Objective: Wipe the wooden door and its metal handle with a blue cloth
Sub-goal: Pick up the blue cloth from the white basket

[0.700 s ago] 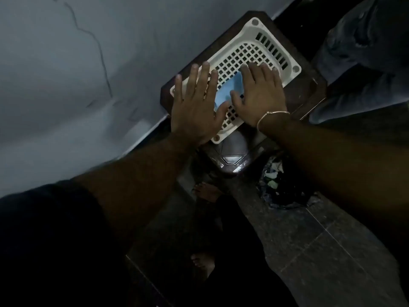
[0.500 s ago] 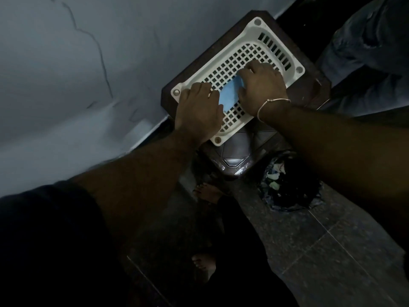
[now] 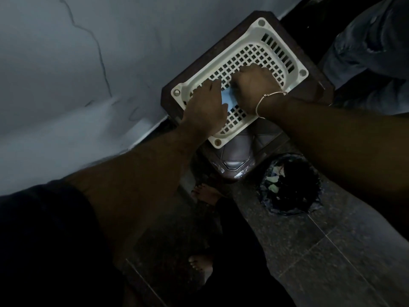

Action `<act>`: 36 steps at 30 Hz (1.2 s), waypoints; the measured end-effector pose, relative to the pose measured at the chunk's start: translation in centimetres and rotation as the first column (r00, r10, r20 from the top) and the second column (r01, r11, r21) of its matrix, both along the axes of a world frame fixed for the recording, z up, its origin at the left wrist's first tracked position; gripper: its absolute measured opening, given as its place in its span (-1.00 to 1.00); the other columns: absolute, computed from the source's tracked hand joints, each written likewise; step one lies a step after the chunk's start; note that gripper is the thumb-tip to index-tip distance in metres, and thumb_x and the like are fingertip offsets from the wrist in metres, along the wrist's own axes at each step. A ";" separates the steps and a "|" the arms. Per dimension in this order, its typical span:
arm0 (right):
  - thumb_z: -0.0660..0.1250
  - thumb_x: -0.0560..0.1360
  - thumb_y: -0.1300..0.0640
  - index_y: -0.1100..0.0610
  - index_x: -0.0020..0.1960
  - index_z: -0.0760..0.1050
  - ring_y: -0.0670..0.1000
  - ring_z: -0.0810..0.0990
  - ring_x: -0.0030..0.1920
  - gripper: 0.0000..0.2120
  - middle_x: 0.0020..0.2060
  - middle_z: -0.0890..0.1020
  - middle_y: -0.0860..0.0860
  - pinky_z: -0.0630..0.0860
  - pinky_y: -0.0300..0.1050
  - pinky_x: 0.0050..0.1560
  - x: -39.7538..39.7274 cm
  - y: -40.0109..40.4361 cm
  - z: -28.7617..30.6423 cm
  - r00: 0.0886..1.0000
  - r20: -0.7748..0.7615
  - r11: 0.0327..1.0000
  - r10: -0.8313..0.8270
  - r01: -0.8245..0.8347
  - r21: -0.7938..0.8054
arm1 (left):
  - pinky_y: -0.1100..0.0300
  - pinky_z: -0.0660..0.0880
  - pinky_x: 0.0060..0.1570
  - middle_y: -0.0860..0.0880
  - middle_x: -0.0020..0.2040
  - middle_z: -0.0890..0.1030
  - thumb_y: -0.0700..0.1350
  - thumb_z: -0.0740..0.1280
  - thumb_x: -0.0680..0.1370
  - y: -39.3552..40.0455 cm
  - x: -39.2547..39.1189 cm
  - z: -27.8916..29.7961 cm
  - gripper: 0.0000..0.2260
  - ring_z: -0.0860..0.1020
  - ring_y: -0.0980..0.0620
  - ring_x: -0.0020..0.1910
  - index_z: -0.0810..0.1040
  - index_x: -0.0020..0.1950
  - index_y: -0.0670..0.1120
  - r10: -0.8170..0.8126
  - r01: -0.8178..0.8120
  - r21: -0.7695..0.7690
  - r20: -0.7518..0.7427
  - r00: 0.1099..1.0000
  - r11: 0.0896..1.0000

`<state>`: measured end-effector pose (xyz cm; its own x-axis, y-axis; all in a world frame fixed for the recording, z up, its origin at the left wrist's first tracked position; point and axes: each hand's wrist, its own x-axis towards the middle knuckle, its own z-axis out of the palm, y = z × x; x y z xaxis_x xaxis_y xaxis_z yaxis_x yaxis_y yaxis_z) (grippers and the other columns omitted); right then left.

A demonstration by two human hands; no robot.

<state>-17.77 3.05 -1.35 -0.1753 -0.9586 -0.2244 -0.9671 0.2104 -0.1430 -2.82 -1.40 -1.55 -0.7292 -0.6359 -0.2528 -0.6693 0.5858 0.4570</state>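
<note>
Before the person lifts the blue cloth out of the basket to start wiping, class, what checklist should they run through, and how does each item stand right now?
1. Blue cloth located, in the white basket: ok.
2. Left hand on the cloth: ok, it covers one edge.
3. Right hand gripping the cloth: cannot tell, fingers curl over it but the grip is hidden.
4. Basket seated on the brown stool: ok.
5. Door and handle within reach: cannot tell, neither is in view.
6. Lighting: not ok, the scene is dim.
</note>
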 end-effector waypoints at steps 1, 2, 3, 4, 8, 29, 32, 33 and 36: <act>0.30 0.48 0.19 0.25 0.06 0.55 0.24 0.53 0.06 -0.80 0.00 0.58 0.23 0.48 0.08 0.07 0.0 0.0 0.4 0.998 0.061 1.000 0.008 -0.008 -0.005 | 0.10 0.24 0.41 -0.20 0.48 0.38 -0.13 0.30 0.60 0.0 -0.1 0.3 -0.45 0.37 -0.13 0.45 0.25 0.55 -0.25 0.044 -0.043 0.046 -0.021 0.999 0.998; 0.31 0.46 0.19 0.25 0.03 0.55 0.22 0.54 0.03 -0.82 -0.02 0.57 0.23 0.49 0.04 0.04 0.1 0.0 0.8 0.991 0.135 1.000 0.010 -0.009 -0.008 | 0.11 0.22 0.43 -0.18 0.50 0.36 -0.13 0.32 0.60 0.0 -0.2 0.5 -0.42 0.35 -0.12 0.48 0.22 0.57 -0.23 0.078 -0.074 0.096 -0.046 0.996 0.993; 0.32 0.45 0.21 0.24 -0.01 0.54 0.20 0.53 0.01 -0.85 -0.03 0.56 0.21 0.49 0.00 0.01 0.2 0.1 1.4 0.979 0.205 1.000 0.003 -0.002 -0.004 | 0.12 0.25 0.42 -0.17 0.49 0.39 -0.14 0.33 0.59 -0.1 -0.3 1.0 -0.43 0.36 -0.11 0.47 0.24 0.57 -0.21 0.103 -0.091 0.153 -0.068 0.992 0.984; 0.33 0.44 0.22 0.23 -0.05 0.53 0.17 0.53 -0.02 -0.88 -0.05 0.57 0.19 0.46 -0.04 -0.02 0.3 0.1 2.0 0.965 0.264 1.000 -0.010 0.015 -0.016 | 0.13 0.32 0.36 -0.16 0.43 0.47 -0.15 0.34 0.59 -0.3 -0.3 1.6 -0.49 0.43 -0.10 0.41 0.33 0.53 -0.19 0.118 -0.097 0.202 -0.093 0.989 0.974; 0.43 0.39 0.22 0.08 -0.08 0.44 0.01 0.53 -0.13 -0.81 -0.14 0.58 0.03 0.48 -0.10 -0.12 0.4 0.5 5.2 0.827 0.533 0.977 -0.180 0.214 -0.002 | 0.29 0.40 -0.18 -0.07 -0.04 0.64 -0.13 0.39 0.58 -1.1 0.5 4.8 -0.81 0.56 0.14 -0.15 0.61 0.13 -0.21 0.262 -0.183 0.405 -0.148 0.954 0.896; 0.33 0.43 0.39 0.14 0.04 0.49 0.01 0.69 -0.13 -0.75 -0.05 0.63 0.09 0.65 -0.14 -0.22 18.6 -1.7 28.7 -0.318 0.885 0.932 -0.340 0.008 0.361 | 0.16 0.66 -0.21 -0.09 -0.05 0.66 -0.32 0.37 0.58 2.6 23.7 28.2 -0.87 0.68 0.05 -0.20 0.56 0.08 -0.13 0.918 -0.253 0.886 -0.352 0.182 0.389; 0.39 0.35 0.31 0.12 0.02 0.52 0.01 0.70 -0.13 -0.74 -0.10 0.66 0.05 0.65 -0.14 -0.20 23.8 -1.8 32.1 -0.284 0.887 0.929 -0.364 -0.177 0.325 | 0.21 0.62 -0.25 -0.02 -0.10 0.69 -0.27 0.43 0.55 4.5 28.8 31.3 -0.85 0.69 0.07 -0.21 0.60 0.06 -0.07 0.919 -0.307 0.867 -0.386 0.083 0.392; 0.40 0.35 0.29 0.12 0.01 0.53 0.00 0.70 -0.14 -0.74 -0.12 0.67 0.04 0.64 -0.15 -0.20 25.7 -1.8 33.1 -0.278 0.889 0.925 -0.364 -0.216 0.311 | 0.21 0.62 -0.24 0.00 -0.12 0.70 -0.26 0.45 0.53 5.2 30.5 32.3 -0.83 0.70 0.07 -0.20 0.60 0.08 -0.05 0.918 -0.328 0.863 -0.394 0.040 0.384; 0.41 0.34 0.28 0.13 0.00 0.53 0.00 0.69 -0.17 -0.75 -0.15 0.67 0.05 0.64 -0.16 -0.21 31.2 -1.8 35.8 -0.301 0.886 0.920 -0.353 -0.285 0.270 | 0.17 0.61 -0.13 -0.02 -0.02 0.68 -0.19 0.50 0.50 7.5 34.5 34.7 -0.75 0.68 0.02 -0.06 0.57 0.12 0.00 0.887 -0.481 0.797 -0.455 -0.082 0.365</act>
<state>13.41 1.23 34.48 0.5298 -0.7814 -0.3298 0.3612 0.5597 -0.7458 31.70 6.07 33.14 0.1445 -0.9504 -0.2756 0.1720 -0.2501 0.9528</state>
